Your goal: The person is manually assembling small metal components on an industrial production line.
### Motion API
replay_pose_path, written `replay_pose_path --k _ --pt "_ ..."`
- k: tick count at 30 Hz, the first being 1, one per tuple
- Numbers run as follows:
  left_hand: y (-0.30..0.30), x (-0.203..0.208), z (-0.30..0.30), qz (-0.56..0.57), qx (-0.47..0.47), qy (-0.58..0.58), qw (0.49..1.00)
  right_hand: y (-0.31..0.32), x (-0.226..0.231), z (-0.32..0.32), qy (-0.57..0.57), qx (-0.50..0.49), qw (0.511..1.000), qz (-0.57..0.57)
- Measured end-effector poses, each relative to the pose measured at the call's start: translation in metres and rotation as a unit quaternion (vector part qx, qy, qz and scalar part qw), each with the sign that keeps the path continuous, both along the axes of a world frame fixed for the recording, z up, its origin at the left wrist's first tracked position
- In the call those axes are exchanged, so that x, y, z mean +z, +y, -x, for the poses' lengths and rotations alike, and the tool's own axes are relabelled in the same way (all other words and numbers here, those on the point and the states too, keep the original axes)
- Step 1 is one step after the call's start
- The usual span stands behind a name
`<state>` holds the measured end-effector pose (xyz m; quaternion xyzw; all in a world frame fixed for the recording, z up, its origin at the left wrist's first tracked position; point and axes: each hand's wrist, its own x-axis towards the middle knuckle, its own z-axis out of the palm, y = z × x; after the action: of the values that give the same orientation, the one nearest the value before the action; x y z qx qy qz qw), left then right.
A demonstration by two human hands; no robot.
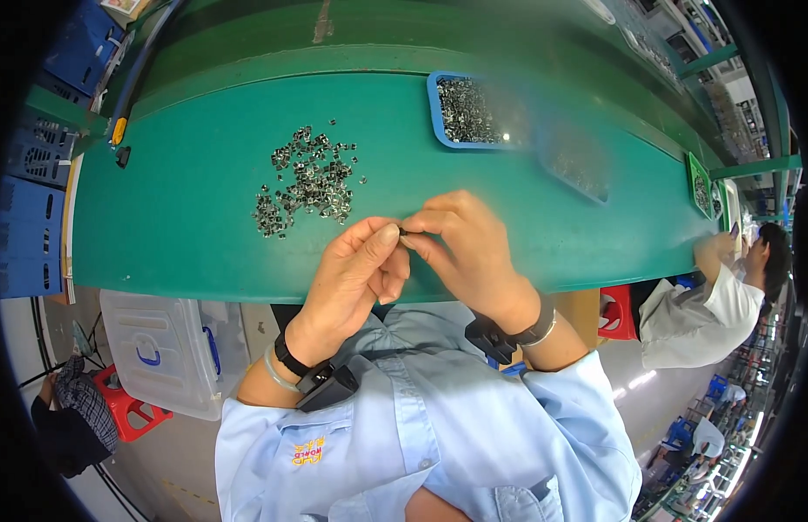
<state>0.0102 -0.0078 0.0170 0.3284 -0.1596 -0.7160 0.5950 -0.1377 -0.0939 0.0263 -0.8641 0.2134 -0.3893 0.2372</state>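
My left hand [356,265] and my right hand [467,248] meet over the near edge of the green table [204,252]. Between their fingertips is a tiny dark part [401,232], pinched from both sides; it is too small to tell its kind. The fingers of both hands are closed, and the left thumb lies on top. Just beyond my left hand, a loose heap of small black and silvery metal pieces [317,181] is spread on the table.
A blue tray [436,113] full of similar small pieces stands at the back, with a blurred clear tray [578,165] to its right. Green trays [701,187] lie far right, near a seated person [708,304]. A lidded plastic bin [156,348] stands below the table at left.
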Motion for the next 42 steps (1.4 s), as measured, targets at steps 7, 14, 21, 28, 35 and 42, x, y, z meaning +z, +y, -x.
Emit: replay_pose_path --k 7,14,21,28,35,42 --pt "0.007 0.001 -0.005 -0.013 0.027 -0.098 0.995 0.007 0.002 -0.001 0.031 -0.003 1.000 -0.001" --pt "0.009 0.007 -0.006 0.000 0.016 -0.056 0.998 0.007 0.003 0.001 0.032 -0.002 0.999 0.019" --pt "0.006 -0.003 -0.007 0.009 0.008 -0.019 1.000 0.011 0.002 0.000 0.021 -0.006 1.000 0.016" --pt "0.004 -0.014 -0.001 0.057 0.003 0.051 0.997 0.018 -0.001 0.000 -0.024 0.006 0.998 -0.063" --pt "0.000 -0.002 0.001 -0.023 0.026 -0.076 0.997 0.011 -0.003 0.002 0.053 -0.035 0.998 0.012" --pt "0.004 0.015 -0.001 0.008 0.068 -0.136 0.988 0.010 -0.003 -0.002 0.012 -0.027 0.999 0.017"
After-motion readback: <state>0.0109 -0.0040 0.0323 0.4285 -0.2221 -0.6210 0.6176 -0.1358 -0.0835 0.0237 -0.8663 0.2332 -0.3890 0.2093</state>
